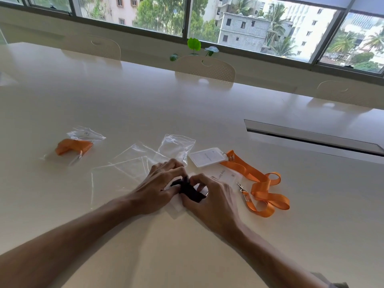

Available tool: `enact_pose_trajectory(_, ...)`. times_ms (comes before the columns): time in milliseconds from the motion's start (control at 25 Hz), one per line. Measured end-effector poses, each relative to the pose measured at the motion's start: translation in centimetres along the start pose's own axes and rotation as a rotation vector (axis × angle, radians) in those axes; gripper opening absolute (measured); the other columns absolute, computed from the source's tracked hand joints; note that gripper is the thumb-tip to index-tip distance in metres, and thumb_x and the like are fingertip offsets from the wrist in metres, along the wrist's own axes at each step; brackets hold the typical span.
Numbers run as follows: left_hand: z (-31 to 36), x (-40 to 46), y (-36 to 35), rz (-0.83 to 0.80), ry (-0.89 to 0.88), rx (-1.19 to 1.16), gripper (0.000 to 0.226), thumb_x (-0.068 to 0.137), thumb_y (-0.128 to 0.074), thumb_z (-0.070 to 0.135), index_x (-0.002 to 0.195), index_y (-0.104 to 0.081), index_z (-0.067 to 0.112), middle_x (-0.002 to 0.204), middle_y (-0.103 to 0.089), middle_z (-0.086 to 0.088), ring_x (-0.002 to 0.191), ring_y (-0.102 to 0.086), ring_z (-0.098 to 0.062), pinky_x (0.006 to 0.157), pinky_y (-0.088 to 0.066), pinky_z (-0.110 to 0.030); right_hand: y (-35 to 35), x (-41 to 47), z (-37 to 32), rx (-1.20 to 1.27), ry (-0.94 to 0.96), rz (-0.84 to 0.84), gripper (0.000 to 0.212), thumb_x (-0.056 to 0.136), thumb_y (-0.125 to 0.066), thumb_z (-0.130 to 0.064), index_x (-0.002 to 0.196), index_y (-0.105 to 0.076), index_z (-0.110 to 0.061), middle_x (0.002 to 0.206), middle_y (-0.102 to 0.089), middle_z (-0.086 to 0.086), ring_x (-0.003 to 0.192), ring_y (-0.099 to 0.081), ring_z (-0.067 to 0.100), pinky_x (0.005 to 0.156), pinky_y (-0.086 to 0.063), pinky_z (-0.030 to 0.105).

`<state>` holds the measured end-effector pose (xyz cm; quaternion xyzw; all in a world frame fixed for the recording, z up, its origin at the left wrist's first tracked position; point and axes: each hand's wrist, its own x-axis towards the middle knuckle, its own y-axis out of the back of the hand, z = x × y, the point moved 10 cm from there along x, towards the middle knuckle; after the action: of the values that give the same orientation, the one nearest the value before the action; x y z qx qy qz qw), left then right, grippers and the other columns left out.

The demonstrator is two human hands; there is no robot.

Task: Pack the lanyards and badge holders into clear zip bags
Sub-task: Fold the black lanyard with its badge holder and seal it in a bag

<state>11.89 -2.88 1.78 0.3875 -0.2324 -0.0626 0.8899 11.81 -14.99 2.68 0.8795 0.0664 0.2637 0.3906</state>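
Your left hand and right hand both pinch the folded black lanyard at table centre. Loosen either and it may spring open, missing the clear zip bags at ten o'clock.

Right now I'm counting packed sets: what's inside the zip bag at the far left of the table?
A folded orange lanyard fills the far-left zip bag. Whether a badge holder sits beneath it cannot be seen, since the lanyard covers that part.
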Motion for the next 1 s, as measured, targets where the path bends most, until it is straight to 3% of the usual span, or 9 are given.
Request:
enact_pose_trajectory(80, 0.3, -0.2, 0.0, 0.003, -0.017, 0.089, 0.019, 0.085, -0.054, 0.019, 0.091, -0.053, 0.037, 0.110, -0.046, 0.017, 0.108, -0.039, 0.006, 0.100, -0.020, -0.020, 0.2, -0.1, 0.6, 0.085, -0.050, 0.026, 0.020, 0.073, -0.067, -0.047, 0.088, -0.066, -0.033, 0.070, -0.066, -0.020, 0.064, -0.061, 0.000, 0.057, -0.044, 0.015)
enact_pose_trajectory(160, 0.7, -0.4, 0.1, 0.015, -0.050, 0.205, 0.016, 0.082, -0.054, 0.021, 0.096, -0.056, 0.029, 0.115, -0.046, 0.010, 0.106, -0.041, -0.003, 0.098, -0.023, -0.023, 0.3, -0.1, 1.5, 0.169, -0.123, 0.037, 0.017, 0.075, -0.064, -0.042, 0.087, -0.070, -0.031, 0.072, -0.069, -0.018, 0.067, -0.065, 0.002, 0.058, -0.050, 0.021)
enact_pose_trajectory(240, 1.1, -0.7, 0.1, 0.018, -0.073, 0.267, 0.021, 0.077, -0.053, 0.023, 0.097, -0.057, 0.024, 0.118, -0.047, 0.006, 0.106, -0.044, -0.011, 0.096, -0.026, -0.025, 0.4, -0.1, 2.1, 0.214, -0.166, 0.039, 0.009, 0.078, -0.067, -0.032, 0.085, -0.072, -0.031, 0.073, -0.070, -0.019, 0.070, -0.067, -0.001, 0.058, -0.053, 0.018)
enact_pose_trajectory(480, 1.4, -0.8, -0.4, -0.038, -0.100, 0.203, 0.023, 0.074, -0.047, 0.024, 0.096, -0.053, 0.021, 0.121, -0.044, 0.005, 0.111, -0.046, -0.020, 0.100, -0.032, -0.034, 0.7, 0.0, 1.9, 0.225, -0.169, 0.048, 0.005, 0.078, -0.072, -0.020, 0.081, -0.074, -0.022, 0.080, -0.069, -0.018, 0.074, -0.066, -0.002, 0.060, -0.053, 0.018)
enact_pose_trajectory(680, 1.9, -0.7, -1.1, -0.111, -0.149, 0.202, 0.015, 0.075, -0.044, 0.027, 0.088, -0.046, 0.032, 0.109, -0.043, 0.009, 0.107, -0.041, -0.007, 0.106, -0.024, -0.033, 0.6, -0.1, 1.4, 0.215, -0.106, 0.044, 0.004, 0.078, -0.072, -0.021, 0.081, -0.075, -0.022, 0.086, -0.068, -0.020, 0.076, -0.066, 0.002, 0.064, -0.057, 0.028)
enact_pose_trajectory(800, 1.0, -0.6, -1.0, -0.117, -0.114, 0.181, 0.010, 0.078, -0.042, 0.025, 0.082, -0.050, 0.029, 0.113, -0.041, 0.011, 0.118, -0.029, 0.005, 0.110, -0.010, -0.024, 0.0, -0.2, 1.5, 0.224, -0.099, 0.023, 0.009, 0.079, -0.070, -0.024, 0.087, -0.076, -0.024, 0.092, -0.069, -0.019, 0.076, -0.066, 0.006, 0.066, -0.057, 0.034)
enact_pose_trajectory(880, 0.3, -0.5, -0.9, -0.100, -0.064, 0.135, 0.018, 0.082, -0.039, 0.019, 0.086, -0.056, 0.023, 0.117, -0.039, 0.011, 0.122, -0.015, 0.015, 0.106, -0.001, -0.012, -0.5, -0.2, 1.3, 0.231, -0.068, -0.018, 0.013, 0.084, -0.068, -0.024, 0.094, -0.076, -0.024, 0.097, -0.069, -0.017, 0.080, -0.065, 0.007, 0.068, -0.057, 0.034)
enact_pose_trajectory(1000, 0.0, -0.5, -0.9, -0.055, 0.005, 0.055, 0.018, 0.086, -0.035, 0.014, 0.087, -0.052, 0.020, 0.119, -0.038, 0.009, 0.123, -0.020, 0.011, 0.104, -0.001, -0.011, -1.0, -0.1, 1.4, 0.289, -0.075, -0.045, 0.014, 0.090, -0.064, -0.020, 0.099, -0.076, -0.020, 0.101, -0.068, -0.017, 0.085, -0.064, 0.007, 0.066, -0.053, 0.023)
